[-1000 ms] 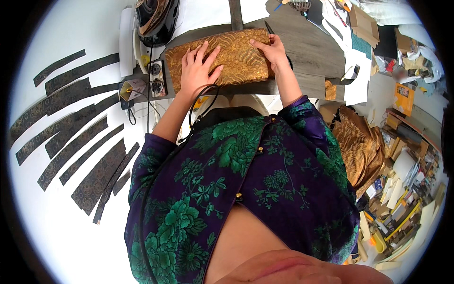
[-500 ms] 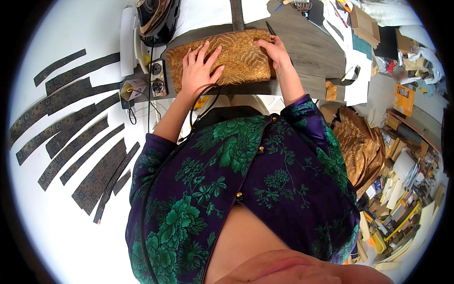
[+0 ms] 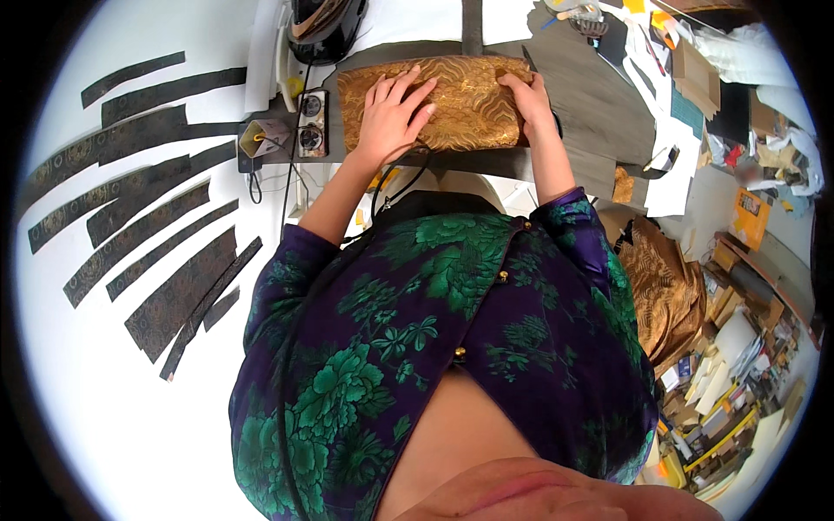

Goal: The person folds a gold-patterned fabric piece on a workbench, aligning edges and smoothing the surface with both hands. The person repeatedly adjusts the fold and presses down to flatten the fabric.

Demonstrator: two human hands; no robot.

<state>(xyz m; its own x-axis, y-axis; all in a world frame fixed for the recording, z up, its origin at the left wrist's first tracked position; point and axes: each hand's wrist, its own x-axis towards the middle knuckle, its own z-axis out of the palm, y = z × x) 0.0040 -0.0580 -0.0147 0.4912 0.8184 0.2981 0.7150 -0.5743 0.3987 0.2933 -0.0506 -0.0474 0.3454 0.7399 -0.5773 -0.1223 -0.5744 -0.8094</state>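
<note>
Nearest to us is our purple jacket with green flowers. Beyond it, our two hands are apart. Our left hand lies flat, fingers spread, on the gold patterned fabric, which rests at the near side of the grey table. Our right hand has its thumb on the fabric's right end; its other fingers are partly hidden, so we cannot tell what they grip. A dark pointed tool shows just past them. Farther off, at left, stands a black iron.
</note>
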